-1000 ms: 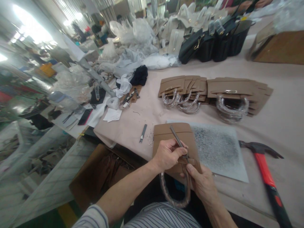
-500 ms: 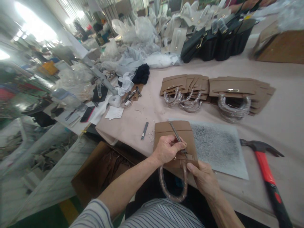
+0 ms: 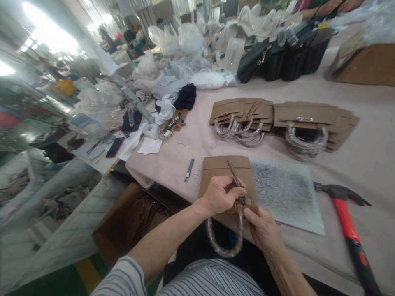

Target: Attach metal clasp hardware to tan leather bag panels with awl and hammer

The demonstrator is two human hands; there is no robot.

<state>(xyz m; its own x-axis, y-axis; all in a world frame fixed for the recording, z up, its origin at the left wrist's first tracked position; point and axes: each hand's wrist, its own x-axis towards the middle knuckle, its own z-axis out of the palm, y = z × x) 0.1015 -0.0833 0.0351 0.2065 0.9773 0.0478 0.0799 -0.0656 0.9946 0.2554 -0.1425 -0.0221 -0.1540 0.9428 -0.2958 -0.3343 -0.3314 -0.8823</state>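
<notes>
A brown leather bag panel (image 3: 226, 166) lies at the table's front edge, its plastic-wrapped handle (image 3: 226, 250) hanging over towards my lap. My left hand (image 3: 220, 193) grips a slim metal rod (image 3: 233, 173), tilted, with its lower end at the strip near the handle's base. The exact contact point is partly hidden by my fingers. My right hand (image 3: 262, 224) pinches the panel's lower right corner, thumb on top beside the handle.
Right of the panel lie a speckled pale board (image 3: 284, 193) and a claw hammer (image 3: 345, 218). Stacked brown panels (image 3: 308, 113) with wrapped handles sit behind. A small flat metal tool (image 3: 189, 169) lies left. Black bags (image 3: 280, 59) stand at the back; a person's hands (image 3: 335, 6) show beyond.
The rod in my left hand has shifted slightly right, and its lower end now sits closer to the handle's base. My right hand keeps its hold on the corner.
</notes>
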